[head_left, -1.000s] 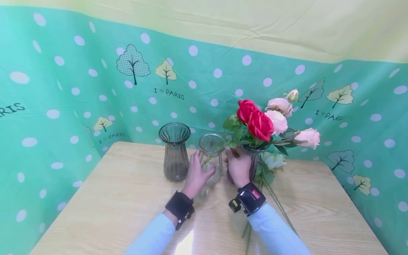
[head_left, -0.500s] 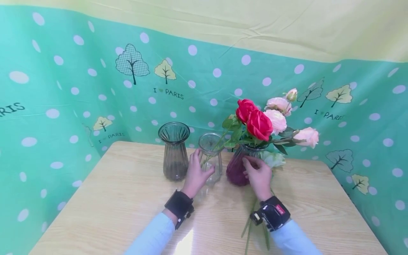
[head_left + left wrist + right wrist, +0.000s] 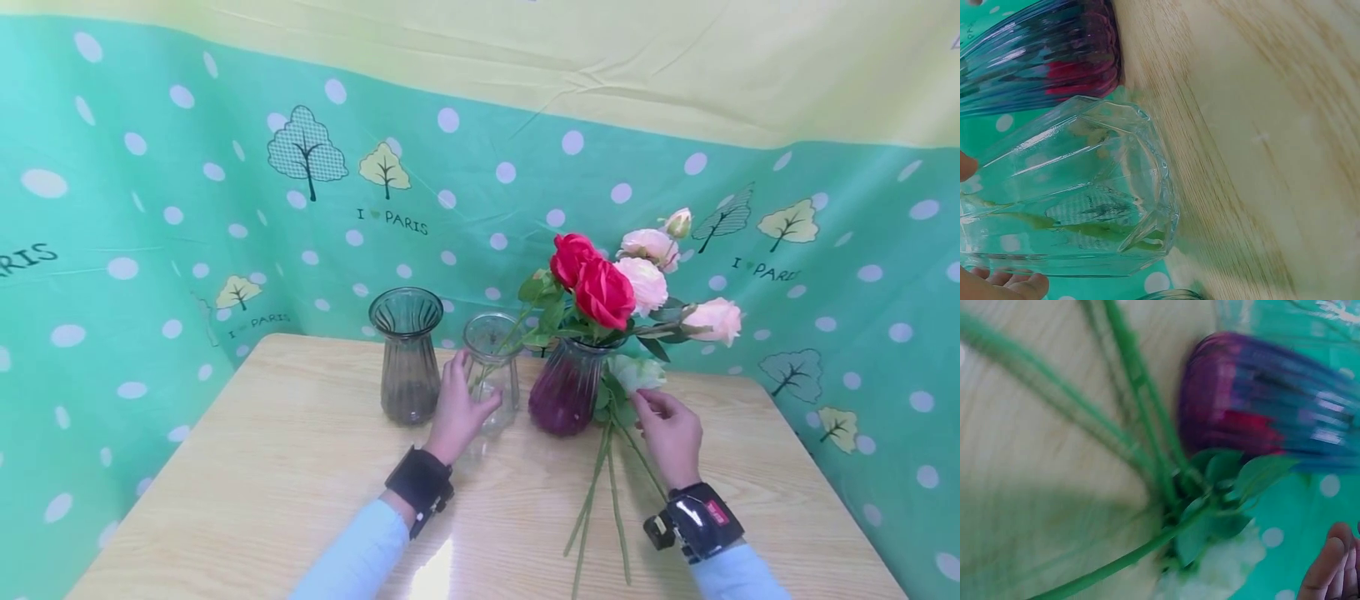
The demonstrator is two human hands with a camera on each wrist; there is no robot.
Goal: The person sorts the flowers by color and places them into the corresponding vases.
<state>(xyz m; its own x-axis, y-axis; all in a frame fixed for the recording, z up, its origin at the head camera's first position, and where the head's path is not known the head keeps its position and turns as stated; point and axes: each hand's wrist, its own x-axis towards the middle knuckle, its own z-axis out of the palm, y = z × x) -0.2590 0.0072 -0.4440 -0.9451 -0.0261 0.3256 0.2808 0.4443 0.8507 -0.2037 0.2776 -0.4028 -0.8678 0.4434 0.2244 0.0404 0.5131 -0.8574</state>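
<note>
My left hand (image 3: 457,417) holds a clear glass vase (image 3: 507,392), thumb on one side and fingers on the other. A green stem (image 3: 1094,230) stands inside this vase and slants up right toward the leaves of two red roses (image 3: 603,293). Right of it stands a purple ribbed vase (image 3: 562,400), with pink flowers (image 3: 641,283) above its mouth. My right hand (image 3: 672,433) is beside a white flower (image 3: 636,372) that lies behind the purple vase, fingertips right at its lower petals. In the right wrist view its fingers (image 3: 1325,565) are loosely bent, gripping nothing.
A smoky grey ribbed vase (image 3: 410,375) stands left of the clear one. Several green stems (image 3: 588,508) lie on the wooden table (image 3: 247,492), pointing toward the front. A green dotted cloth (image 3: 420,250) hangs right behind the table.
My right hand has moved away from between the clear and purple vases, rightward past the purple one to the white flower. My left hand has stayed at the clear vase.
</note>
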